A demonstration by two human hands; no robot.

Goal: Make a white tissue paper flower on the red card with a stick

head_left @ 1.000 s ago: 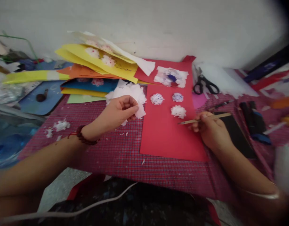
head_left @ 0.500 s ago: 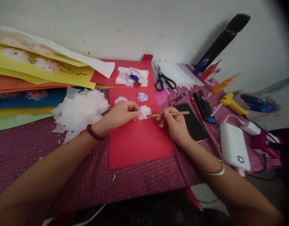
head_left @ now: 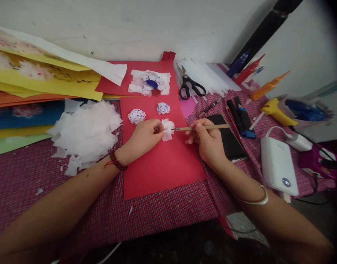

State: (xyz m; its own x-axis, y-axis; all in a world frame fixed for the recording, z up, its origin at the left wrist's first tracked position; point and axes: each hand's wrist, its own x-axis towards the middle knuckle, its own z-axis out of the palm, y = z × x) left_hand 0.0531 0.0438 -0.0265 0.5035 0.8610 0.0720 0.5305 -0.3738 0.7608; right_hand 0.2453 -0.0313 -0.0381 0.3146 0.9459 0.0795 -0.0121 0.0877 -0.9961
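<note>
On the red paper sheet lies a layered clump of white tissue paper. My left hand pinches the clump's left edge, its fingertips partly covering it. A thin, flat wooden stick is gripped between the thumb and fingers of my right hand. Its darker, stained tip meets the clump's right side. Two finished-looking white tissue puffs with blue specks, a left puff and a right puff, sit higher on the same sheet.
Left of the sheet is a heap of tissue squares, with stacked coloured papers behind. Scissors, a black phone-like slab, a yellow glue gun and a white power bank lie to the right.
The camera view has shifted slightly. The tissue clump now looks flatter and more spread on the sheet, with the stick's tip over its right side. Both hands keep their holds.
</note>
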